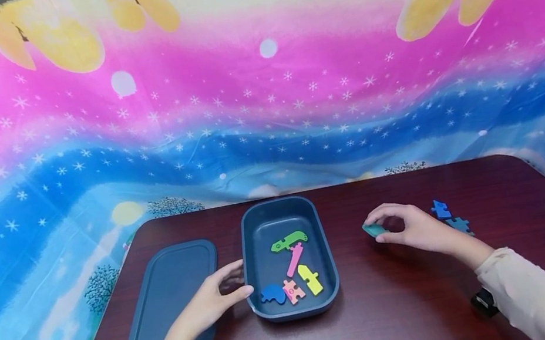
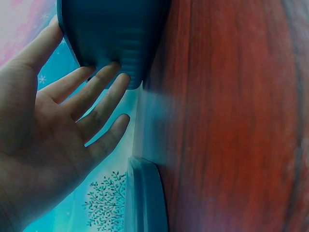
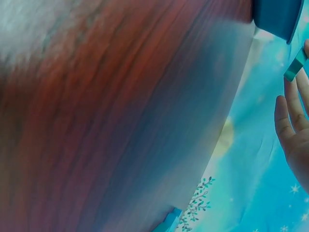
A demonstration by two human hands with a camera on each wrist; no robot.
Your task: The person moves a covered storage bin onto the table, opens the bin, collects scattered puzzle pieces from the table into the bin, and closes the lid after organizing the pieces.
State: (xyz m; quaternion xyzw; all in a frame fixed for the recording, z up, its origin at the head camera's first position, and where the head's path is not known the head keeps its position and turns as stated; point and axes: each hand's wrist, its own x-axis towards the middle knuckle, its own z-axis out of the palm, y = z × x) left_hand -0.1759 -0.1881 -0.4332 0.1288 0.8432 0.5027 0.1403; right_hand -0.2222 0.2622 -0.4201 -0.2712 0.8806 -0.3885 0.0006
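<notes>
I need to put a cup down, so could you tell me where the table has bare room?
Bare wood lies between the bin and the right hand, and along the near edge. It is crowded by the blue pieces and the lid.

The teal piece (image 1: 374,230) is half hidden by fingers (image 1: 383,213) — shape unclear (right wrist view crops it).

Place: a staged tabletop play corner, most likely in a home or a recording room; which of the two cannot be told.
Landmark: a dark reddish wooden table (image 1: 406,303) with rounded corners.
Behind the table: a printed children's backdrop cloth (image 1: 263,112) in pink and blue bands with white stars, snowy trees and cartoon figures, filling the whole background.
On the table: a blue plastic tray (image 1: 253,268) holding colourful foam puzzle pieces (image 1: 295,261), its lid (image 1: 164,300) just left of it.
</notes>
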